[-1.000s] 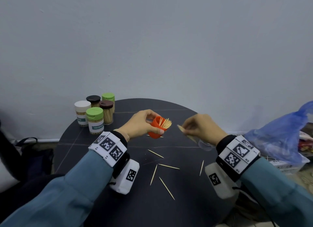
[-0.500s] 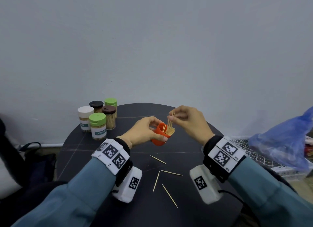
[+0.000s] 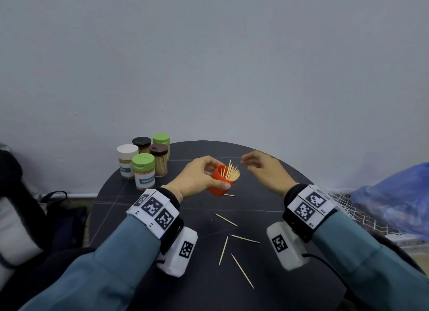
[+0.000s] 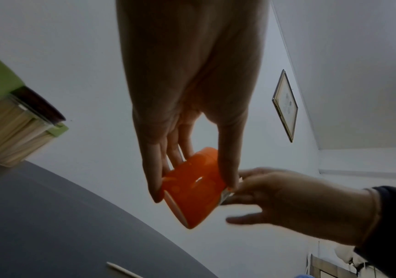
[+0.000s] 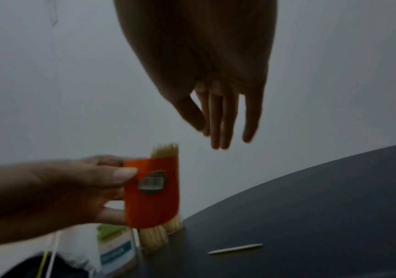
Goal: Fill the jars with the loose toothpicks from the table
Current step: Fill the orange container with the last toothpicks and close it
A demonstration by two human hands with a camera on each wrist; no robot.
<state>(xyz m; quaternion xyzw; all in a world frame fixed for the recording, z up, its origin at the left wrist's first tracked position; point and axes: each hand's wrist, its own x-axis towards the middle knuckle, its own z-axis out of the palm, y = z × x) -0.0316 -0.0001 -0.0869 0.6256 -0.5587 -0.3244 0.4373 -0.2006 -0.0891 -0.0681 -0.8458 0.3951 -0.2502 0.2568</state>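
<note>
Dropped pick into orange jar (image 3: 221,182), gripped tilted mid-frame by left hand (image 3: 197,179); right hand (image 3: 264,170) pulled away, fingers loose, empty. Five loose toothpicks (image 3: 241,272) remained lower centre.

An open orange jar (image 3: 220,180), tilted toward 2 o'clock and bristling with toothpicks (image 3: 231,171), is held above the table. Five loose toothpicks (image 3: 242,273) lie at its 6 o'clock. Five capped, full jars (image 3: 143,169) stand at 9 o'clock.
</note>
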